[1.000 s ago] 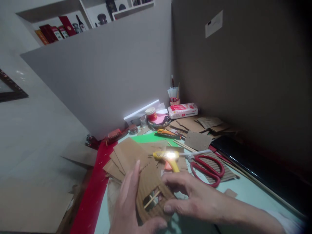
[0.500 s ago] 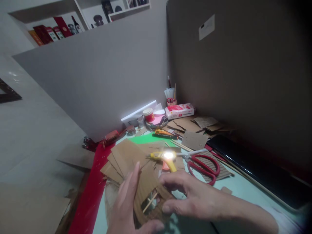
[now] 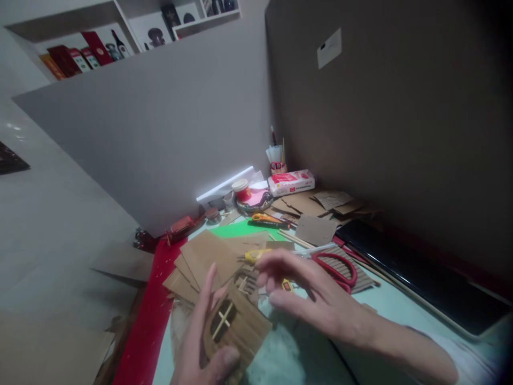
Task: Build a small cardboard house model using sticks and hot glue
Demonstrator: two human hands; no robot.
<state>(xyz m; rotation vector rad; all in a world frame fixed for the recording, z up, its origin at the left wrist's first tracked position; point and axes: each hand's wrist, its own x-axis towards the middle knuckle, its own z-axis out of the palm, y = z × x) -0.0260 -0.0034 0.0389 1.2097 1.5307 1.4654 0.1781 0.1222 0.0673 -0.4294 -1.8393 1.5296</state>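
The cardboard model has turned since the earlier frame, and the right hand [image 3: 316, 299] has let go of it and lifted a little away. Now the cardboard model [image 3: 248, 331] shows a curved side with a window, and two thin sticks [image 3: 223, 316] make a cross in it. It is up over the near edge of the worktop [image 3: 385, 299].

The left hand [image 3: 192, 342] grips the model, with the thumb on the near side and the fingers on the left side. The right hand is open, its fingers bent and its thumb apart from them. It is in front of the yellow glue gun [image 3: 251, 257] and hides most of it; whether they touch, one cannot tell.

Flat cardboard sheets [image 3: 208, 254] lie fanned out toward the left edge, next to the red strip [image 3: 140, 321] there. Behind them is a green sheet [image 3: 232, 230], with a black marker [image 3: 270, 225] on it. The scissors [image 3: 348, 270] with red handles lie right of the glue gun, and a shiny black slab [image 3: 420, 278] runs along the right edge. At the far corner stand a pen cup [image 3: 278, 168] and a soft white and red pack [image 3: 292, 183].
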